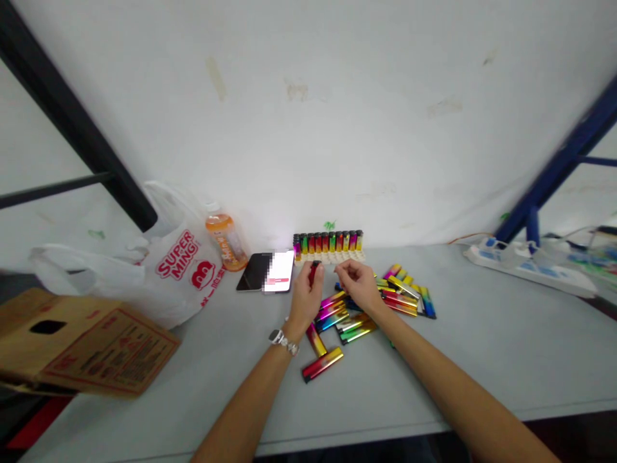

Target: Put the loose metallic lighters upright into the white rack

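Observation:
My left hand [307, 292], with a watch on its wrist, is closed around a red lighter [315, 272] whose black top points up. Just to its right, my right hand [357, 281] is closed in a pinch; whatever its fingertips hold, if anything, is too small to make out. Under and around both hands lies a loose pile of shiny multicoloured lighters [357, 328]. A red and gold lighter [322, 365] lies nearest the front edge. Behind the hands, a row of upright lighters [331, 242] stands in a pale rack [328, 258] against the wall.
Left of the rack lie a tablet or phone [255, 273] with a lit screen and an orange drink bottle [226, 241]. Farther left are a white plastic bag [178, 276] and a cardboard box [110, 350]. A white power strip [530, 267] lies at the right.

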{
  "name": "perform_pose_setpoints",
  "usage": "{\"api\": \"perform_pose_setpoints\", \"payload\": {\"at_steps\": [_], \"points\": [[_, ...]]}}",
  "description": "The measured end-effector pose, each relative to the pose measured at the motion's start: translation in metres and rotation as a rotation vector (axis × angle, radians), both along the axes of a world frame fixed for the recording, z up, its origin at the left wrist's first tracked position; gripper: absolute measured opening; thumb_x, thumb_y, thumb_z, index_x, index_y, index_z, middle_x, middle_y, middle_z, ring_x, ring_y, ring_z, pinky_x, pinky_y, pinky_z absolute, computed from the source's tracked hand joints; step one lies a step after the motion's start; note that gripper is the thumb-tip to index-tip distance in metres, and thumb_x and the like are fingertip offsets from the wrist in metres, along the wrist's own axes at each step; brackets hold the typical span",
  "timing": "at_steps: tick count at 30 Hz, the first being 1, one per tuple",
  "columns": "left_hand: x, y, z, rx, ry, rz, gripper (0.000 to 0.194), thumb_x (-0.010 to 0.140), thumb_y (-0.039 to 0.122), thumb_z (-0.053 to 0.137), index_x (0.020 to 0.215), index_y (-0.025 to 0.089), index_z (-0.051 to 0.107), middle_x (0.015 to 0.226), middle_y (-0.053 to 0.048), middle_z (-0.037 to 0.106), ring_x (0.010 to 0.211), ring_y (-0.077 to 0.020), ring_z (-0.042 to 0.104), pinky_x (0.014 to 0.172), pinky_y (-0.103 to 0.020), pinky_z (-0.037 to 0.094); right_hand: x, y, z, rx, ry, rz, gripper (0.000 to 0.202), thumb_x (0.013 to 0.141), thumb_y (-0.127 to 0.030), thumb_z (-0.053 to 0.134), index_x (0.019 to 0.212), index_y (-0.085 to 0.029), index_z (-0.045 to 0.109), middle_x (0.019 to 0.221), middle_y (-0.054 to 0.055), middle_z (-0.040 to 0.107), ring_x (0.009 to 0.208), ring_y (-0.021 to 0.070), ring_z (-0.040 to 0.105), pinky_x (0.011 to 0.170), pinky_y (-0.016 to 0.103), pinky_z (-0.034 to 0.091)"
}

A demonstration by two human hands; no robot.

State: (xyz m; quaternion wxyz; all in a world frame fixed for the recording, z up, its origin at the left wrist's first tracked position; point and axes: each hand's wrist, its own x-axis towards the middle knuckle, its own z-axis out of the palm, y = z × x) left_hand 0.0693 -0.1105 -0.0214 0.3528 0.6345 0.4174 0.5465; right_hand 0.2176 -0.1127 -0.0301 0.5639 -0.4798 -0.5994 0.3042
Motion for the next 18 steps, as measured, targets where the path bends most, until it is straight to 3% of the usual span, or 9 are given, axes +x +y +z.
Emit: {"api": "perform_pose_setpoints", "payload": {"at_steps": [6, 11, 18], "points": [[0.011, -0.012, 0.006, -0.236, -0.22, -0.146, 0.061, 0.09, 0.065, 0.033, 0.061, 0.017, 0.056, 0.048, 0.005, 0.034, 0.045, -0.0079, 0.027, 0.044, -0.022, 0.023, -0.002, -0.005, -0.003, 0.056, -0.128, 0.034, 0.028, 0.087, -0.042, 0.055, 0.075, -0.018, 0.061, 0.059, -0.001, 0.056, 0.051, 0.0113, 0.046, 0.05, 0.023, 0.037], [0.013, -0.01, 0.005, -0.356, -0.268, -0.105, 0.059, 0.087, 0.062, 0.042, 0.052, 0.016, 0.056, 0.04, 0.006, 0.025, 0.039, -0.0063, 0.022, 0.042, -0.022, 0.019, -0.001, -0.003, -0.007, 0.056, -0.159, 0.028, 0.025, 0.087, -0.039, 0.055, 0.074, -0.018, 0.061, 0.057, -0.002, 0.054, 0.051, 0.0113, 0.046, 0.049, 0.023, 0.035], [0.013, 0.0, -0.001, -0.346, -0.3, -0.048, 0.055, 0.086, 0.056, 0.043, 0.048, 0.017, 0.052, 0.04, 0.006, 0.029, 0.038, -0.0065, 0.024, 0.042, -0.022, 0.021, -0.002, -0.003, -0.008, 0.051, -0.166, 0.029, 0.025, 0.086, -0.039, 0.055, 0.075, -0.018, 0.062, 0.057, -0.002, 0.053, 0.05, 0.0114, 0.046, 0.049, 0.023, 0.034]]}}
